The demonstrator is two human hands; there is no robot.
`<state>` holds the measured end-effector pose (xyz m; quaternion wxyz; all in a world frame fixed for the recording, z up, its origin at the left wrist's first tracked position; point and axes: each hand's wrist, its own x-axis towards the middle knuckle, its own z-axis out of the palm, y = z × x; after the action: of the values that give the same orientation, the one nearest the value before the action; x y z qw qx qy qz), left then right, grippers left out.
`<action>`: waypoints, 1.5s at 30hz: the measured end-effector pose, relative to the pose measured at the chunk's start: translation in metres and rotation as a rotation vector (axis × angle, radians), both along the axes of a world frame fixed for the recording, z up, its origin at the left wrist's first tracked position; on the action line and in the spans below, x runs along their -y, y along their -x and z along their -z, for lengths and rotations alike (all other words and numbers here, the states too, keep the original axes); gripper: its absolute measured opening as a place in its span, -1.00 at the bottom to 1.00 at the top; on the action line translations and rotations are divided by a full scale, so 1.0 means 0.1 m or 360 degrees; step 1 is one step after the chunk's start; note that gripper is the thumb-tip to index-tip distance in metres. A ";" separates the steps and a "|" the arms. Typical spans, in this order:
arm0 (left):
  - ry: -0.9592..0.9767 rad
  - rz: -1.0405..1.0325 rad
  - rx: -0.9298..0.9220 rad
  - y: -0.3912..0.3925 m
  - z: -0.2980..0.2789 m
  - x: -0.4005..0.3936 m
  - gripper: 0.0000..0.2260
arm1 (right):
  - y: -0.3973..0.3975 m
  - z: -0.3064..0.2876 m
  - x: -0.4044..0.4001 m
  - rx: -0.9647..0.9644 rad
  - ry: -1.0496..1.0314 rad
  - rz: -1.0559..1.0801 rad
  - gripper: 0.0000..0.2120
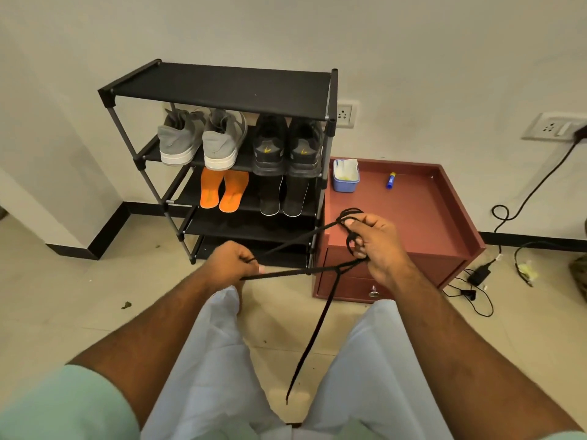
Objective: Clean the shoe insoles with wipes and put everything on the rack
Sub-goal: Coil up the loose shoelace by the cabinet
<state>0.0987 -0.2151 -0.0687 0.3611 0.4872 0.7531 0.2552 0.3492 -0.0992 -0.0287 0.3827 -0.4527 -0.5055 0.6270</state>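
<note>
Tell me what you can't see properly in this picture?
- Head view: the fronts of the grey shoes and black shoes are hidden under the rack's top shelf.
- The blue tub is too small to show what's inside.
- The black lace partly disappears inside the left hand and right hand.

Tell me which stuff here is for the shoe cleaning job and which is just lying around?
For the job: black shoelace held by left hand and right hand; rack; grey shoes; black shoes; orange insoles; dark insoles; wipes tub.

Just lying about: blue tube, charger, cables, wall sockets.
</note>
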 end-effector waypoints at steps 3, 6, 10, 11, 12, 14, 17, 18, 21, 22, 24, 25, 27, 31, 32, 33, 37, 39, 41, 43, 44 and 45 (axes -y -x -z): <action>-0.0053 -0.0493 0.0464 0.07 -0.18 -0.05 -0.83 | -0.07 0.09 -0.02 0.0169 -0.0084 -0.0056 -0.92; 0.0027 -0.0596 0.0893 0.06 -0.49 -0.17 -0.84 | -0.09 0.22 -0.05 0.0656 -0.0261 -0.0071 -0.93; -0.0064 -0.0331 0.0801 -0.13 -0.79 -0.34 -0.86 | -0.02 0.35 -0.01 0.0824 -0.0283 -0.0087 -0.85; -0.0100 -0.0276 0.0738 -0.19 -0.83 -0.38 -0.87 | 0.00 0.36 0.01 0.0810 -0.0276 -0.0087 -0.85; -0.0128 -0.0232 0.0684 -0.23 -0.87 -0.41 -0.87 | 0.02 0.37 0.02 0.0793 -0.0270 -0.0092 -0.85; -0.0161 -0.0168 0.0643 -0.32 -0.92 -0.47 -0.86 | 0.08 0.39 0.04 0.0762 -0.0261 -0.0117 -0.93; -0.0170 -0.0102 0.0668 -0.43 -1.00 -0.51 -0.83 | 0.19 0.32 0.13 0.0605 -0.0275 -0.0242 -0.91; -0.0177 -0.0085 0.0658 -0.46 -1.02 -0.52 -0.81 | 0.22 0.31 0.15 0.0559 -0.0282 -0.0288 -0.87; -0.0202 -0.0040 0.0594 -0.50 -1.06 -0.53 -0.84 | 0.28 0.28 0.21 0.0517 -0.0283 -0.0448 -0.84; -0.0219 -0.0051 0.0544 -0.52 -1.08 -0.54 -0.84 | 0.29 0.28 0.20 0.0517 -0.0285 -0.0500 -0.82; -0.0288 -0.0137 0.0367 -0.54 -1.10 -0.56 -0.78 | 0.33 0.27 0.19 0.0470 -0.0302 -0.0489 -0.81; -0.0352 -0.0201 0.0299 -0.54 -1.09 -0.58 -0.75 | 0.35 0.23 0.21 0.0402 -0.0307 -0.0431 -0.83; -0.0462 -0.0267 0.0208 -0.56 -1.07 -0.61 -0.75 | 0.40 0.12 0.26 0.0215 -0.0255 -0.0371 -0.87; -0.0504 -0.0374 0.0093 -0.52 -1.11 -0.61 -0.84 | 0.39 0.01 0.30 0.0226 -0.0270 -0.0616 -0.81; -0.0549 -0.0454 0.0079 -0.44 -1.13 -0.61 -0.85 | 0.33 0.05 0.26 0.0349 -0.0317 -0.0615 -0.79; -0.0567 -0.0557 0.0055 -0.33 -1.16 -0.60 -0.84 | 0.24 0.11 0.21 0.0513 -0.0381 -0.0582 -0.75; -0.0483 -0.0853 0.0048 0.11 -1.17 -0.54 -0.84 | -0.32 0.55 -0.10 0.1310 -0.0503 -0.0380 -0.73; -0.0531 -0.0981 -0.0022 0.27 -1.10 -0.52 -0.84 | -0.54 0.69 -0.21 0.1561 -0.0439 -0.0343 -0.78; -0.0541 -0.0966 -0.0082 0.32 -1.04 -0.51 -0.78 | -0.64 0.75 -0.26 0.1570 -0.0385 -0.0295 -0.72; -0.0407 -0.0765 -0.0054 0.25 -1.01 -0.51 -0.82 | -0.58 0.75 -0.26 0.1437 -0.0353 -0.0356 -0.72; -0.0299 -0.0631 -0.0024 0.19 -1.01 -0.50 -0.84 | -0.53 0.75 -0.25 0.1376 -0.0346 -0.0383 -0.73; -0.0204 -0.0509 -0.0001 0.12 -1.01 -0.51 -0.84 | -0.46 0.74 -0.24 0.1357 -0.0348 -0.0391 -0.76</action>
<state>0.0866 -0.1646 0.0326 0.2839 0.3833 0.8032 0.3568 0.3956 -0.0748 -0.1032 0.1087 -0.5639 -0.7311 0.3685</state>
